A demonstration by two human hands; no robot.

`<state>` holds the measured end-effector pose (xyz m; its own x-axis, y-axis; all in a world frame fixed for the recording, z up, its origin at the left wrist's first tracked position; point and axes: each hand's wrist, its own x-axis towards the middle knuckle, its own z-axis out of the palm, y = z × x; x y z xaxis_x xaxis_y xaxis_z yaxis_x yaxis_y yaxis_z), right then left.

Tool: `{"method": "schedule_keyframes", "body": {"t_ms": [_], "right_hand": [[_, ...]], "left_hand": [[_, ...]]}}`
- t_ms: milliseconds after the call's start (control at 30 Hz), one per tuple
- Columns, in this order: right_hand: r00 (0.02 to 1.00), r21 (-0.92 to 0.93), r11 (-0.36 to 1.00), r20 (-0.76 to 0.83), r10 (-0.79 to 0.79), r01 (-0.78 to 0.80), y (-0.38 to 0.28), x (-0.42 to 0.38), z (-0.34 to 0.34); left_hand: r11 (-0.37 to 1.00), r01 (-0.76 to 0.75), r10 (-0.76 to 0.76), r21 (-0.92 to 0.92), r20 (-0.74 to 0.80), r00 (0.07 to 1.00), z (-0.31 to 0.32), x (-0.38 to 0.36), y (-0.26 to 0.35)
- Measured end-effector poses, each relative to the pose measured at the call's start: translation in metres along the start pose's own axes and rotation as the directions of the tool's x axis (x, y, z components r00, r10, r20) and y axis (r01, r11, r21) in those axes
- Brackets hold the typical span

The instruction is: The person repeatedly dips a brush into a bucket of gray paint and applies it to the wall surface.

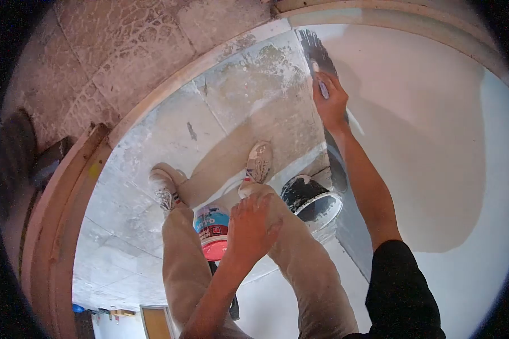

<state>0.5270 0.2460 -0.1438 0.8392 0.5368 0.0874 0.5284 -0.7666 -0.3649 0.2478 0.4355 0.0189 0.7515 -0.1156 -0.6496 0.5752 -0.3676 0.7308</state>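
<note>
My right hand (pixel 331 101) is closed around the handle of a paintbrush (pixel 324 89), held against the dark grey band (pixel 318 48) along the foot of the wall. The bristles are small and partly hidden. My left hand (pixel 253 226) rests with fingers laid over my knee, holding nothing visible. Below the right forearm, beside the wall, is a black bucket (pixel 302 189) with a paint-smeared white rim. Between my legs a red and blue labelled paint bucket (pixel 212 231) shows, partly covered by my left hand and leg.
The white wall (pixel 413 113) rises close on the right. Paint-splashed floor tiles (pixel 226 101) lie around my shoes (pixel 259 161). A door frame (pixel 62 226) curves along the left, with patterned tiles (pixel 124 51) beyond. A brown door (pixel 155 322) shows at the lower left.
</note>
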Motion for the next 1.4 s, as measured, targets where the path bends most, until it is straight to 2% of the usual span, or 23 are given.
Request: {"method": "schedule_keyframes", "body": {"t_ms": [67, 167, 267, 300, 400, 500, 633, 800, 900, 1000, 1100, 1233, 1300, 1400], "right_hand": [[0.999, -0.069, 0.998, 0.042, -0.009, 0.012, 0.022, 0.005, 0.029], [0.996, -0.194, 0.981, 0.09, 0.018, 0.0, 0.039, 0.017, 0.033], [0.999, -0.134, 0.99, 0.017, -0.043, 0.045, 0.024, 0.019, -0.007], [0.998, -0.164, 0.985, -0.034, -0.062, 0.056, 0.018, 0.016, -0.018], [0.989, -0.042, 0.998, -0.133, -0.06, 0.055, -0.004, 0.003, -0.031], [0.996, 0.012, 0.999, -0.075, -0.047, 0.048, -0.004, 0.002, -0.006], [1.0, -0.101, 0.995, 0.012, 0.008, -0.007, 0.026, 0.014, 0.046], [0.999, -0.191, 0.981, 0.001, 0.033, -0.032, 0.027, 0.023, 0.013], [0.994, -0.111, 0.994, -0.11, -0.019, 0.007, 0.003, 0.017, -0.02], [0.987, 0.006, 0.996, -0.134, -0.09, 0.092, -0.017, 0.016, -0.023], [0.993, 0.02, 0.997, -0.098, -0.069, 0.071, -0.006, 0.024, 0.017], [0.999, -0.153, 0.988, 0.035, -0.013, 0.018, 0.025, 0.045, 0.055], [0.997, -0.195, 0.98, 0.066, -0.038, 0.05, 0.026, 0.058, 0.035], [0.994, -0.144, 0.986, -0.041, -0.097, 0.09, 0.009, 0.054, -0.011]], "left_hand": [[1.0, 0.024, -0.023, -0.018, 0.011, 1.0, -0.001, 0.003, 0.002], [1.0, 0.013, -0.013, -0.02, -0.004, 1.0, 0.001, 0.002, 0.0], [1.0, 0.003, -0.004, -0.014, -0.005, 1.0, -0.001, -0.001, 0.0], [1.0, 0.008, -0.008, -0.018, -0.005, 1.0, -0.001, -0.001, 0.001], [1.0, 0.007, -0.007, -0.019, -0.01, 1.0, -0.001, -0.003, -0.001], [1.0, -0.019, 0.019, 0.007, -0.025, 1.0, 0.001, -0.004, -0.001], [1.0, 0.02, -0.02, 0.011, 0.024, 0.999, -0.002, 0.002, -0.002], [1.0, 0.022, -0.022, 0.013, 0.007, 1.0, 0.003, 0.0, -0.001], [1.0, -0.007, 0.007, 0.013, -0.025, 1.0, 0.003, 0.0, -0.001], [1.0, 0.016, -0.016, 0.0, 0.009, 1.0, 0.001, 0.001, 0.001], [1.0, 0.015, -0.015, 0.019, -0.008, 1.0, 0.0, 0.003, 0.003], [1.0, 0.002, -0.002, 0.008, 0.006, 1.0, 0.0, 0.004, -0.002], [1.0, -0.007, 0.007, 0.021, 0.003, 1.0, 0.0, 0.003, 0.0], [1.0, 0.015, -0.015, -0.016, -0.019, 1.0, -0.005, 0.002, 0.001]]}}
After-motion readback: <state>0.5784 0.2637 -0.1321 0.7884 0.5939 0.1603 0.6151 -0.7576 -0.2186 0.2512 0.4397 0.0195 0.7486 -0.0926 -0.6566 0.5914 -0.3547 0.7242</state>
